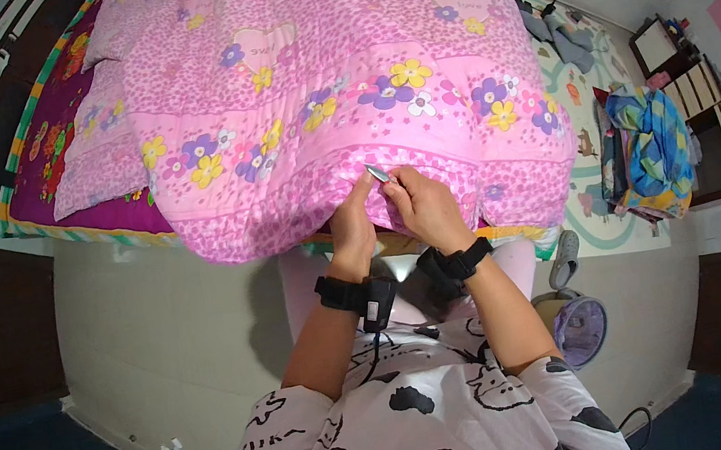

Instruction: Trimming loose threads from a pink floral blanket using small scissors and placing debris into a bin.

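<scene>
A pink floral quilt (311,111) covers most of the bed before me. My right hand (425,203) grips a small pointed metal tool (378,174), perhaps scissors or a seam cutter, its tip pointing up and left over the quilt. At the quilt's near edge, my left hand (355,226) pinches the patterned border between thumb and fingers, just left of the tool. The tool's handle is hidden inside my right fist. Both wrists wear black straps, and a black box with a cable sits at the left one.
A pink pillow (96,163) lies at the bed's left on a purple sheet (51,113). On the right, a heap of folded cloth (649,138) rests on a patterned floor mat (585,185). A grey clog (563,259) and a round waste bin (580,331) stand near my right leg.
</scene>
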`<state>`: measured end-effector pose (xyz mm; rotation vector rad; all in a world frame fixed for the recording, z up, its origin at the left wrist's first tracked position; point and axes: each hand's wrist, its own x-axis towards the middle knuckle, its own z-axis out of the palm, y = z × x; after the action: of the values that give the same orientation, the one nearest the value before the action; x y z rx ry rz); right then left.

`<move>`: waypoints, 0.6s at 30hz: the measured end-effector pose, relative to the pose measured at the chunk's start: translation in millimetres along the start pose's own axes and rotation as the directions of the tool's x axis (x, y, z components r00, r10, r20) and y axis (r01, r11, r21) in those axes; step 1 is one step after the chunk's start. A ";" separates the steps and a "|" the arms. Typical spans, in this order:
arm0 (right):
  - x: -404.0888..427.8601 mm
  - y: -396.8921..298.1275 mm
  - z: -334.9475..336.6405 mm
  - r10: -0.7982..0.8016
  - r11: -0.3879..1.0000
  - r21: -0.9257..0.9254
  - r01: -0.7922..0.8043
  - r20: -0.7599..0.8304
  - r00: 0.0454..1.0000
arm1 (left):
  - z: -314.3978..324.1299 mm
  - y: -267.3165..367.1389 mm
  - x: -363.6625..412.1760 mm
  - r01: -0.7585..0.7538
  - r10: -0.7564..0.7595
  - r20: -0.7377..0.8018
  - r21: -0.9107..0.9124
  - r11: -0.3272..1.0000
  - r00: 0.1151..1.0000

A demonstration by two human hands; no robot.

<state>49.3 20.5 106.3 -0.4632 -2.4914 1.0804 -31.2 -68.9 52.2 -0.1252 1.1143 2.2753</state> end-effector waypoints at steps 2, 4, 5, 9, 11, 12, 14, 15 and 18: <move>0.2 1.4 1.4 0.020 1.000 -0.011 -0.019 0.008 1.000 | 1.1 2.5 -4.0 -0.055 0.055 0.040 0.000 0.998 0.998; -0.7 3.2 2.8 0.014 1.000 0.014 -0.014 -0.006 1.000 | 2.6 4.6 -6.0 -0.036 0.035 0.028 0.010 0.999 0.999; -1.0 3.8 3.2 0.021 0.999 0.025 -0.021 -0.004 1.000 | 3.7 5.3 -6.4 -0.035 0.035 0.039 0.007 0.999 0.999; -2.7 5.3 6.6 0.022 1.000 0.016 -0.021 -0.067 0.998 | 6.0 3.9 -7.1 -0.044 0.044 0.033 -0.003 0.999 0.998; -2.1 4.6 8.7 0.055 0.996 0.078 -0.047 -0.103 0.993 | 6.6 2.8 -8.0 -0.043 0.044 0.033 -0.026 0.999 0.999; -1.3 4.3 8.9 0.059 0.994 0.096 -0.047 -0.128 0.990 | 6.9 2.6 -8.9 -0.023 0.023 0.014 -0.018 1.000 1.000; 0.0 3.7 8.7 0.133 0.983 0.144 -0.114 -0.134 0.982 | 6.9 2.1 -10.6 0.054 -0.054 -0.046 0.012 0.998 0.997; 0.1 3.3 8.0 0.090 0.991 0.109 -0.076 -0.126 0.988 | 7.0 2.2 -10.9 0.033 -0.033 -0.041 0.001 0.999 0.999; -2.0 2.2 5.7 0.033 0.999 0.025 -0.031 -0.082 0.996 | 7.0 2.4 -10.3 -0.022 0.021 -0.026 -0.013 1.000 0.999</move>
<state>48.7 17.4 100.6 -0.5315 -2.4044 1.0795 -23.0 -69.6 61.8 -0.1490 1.1196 2.3063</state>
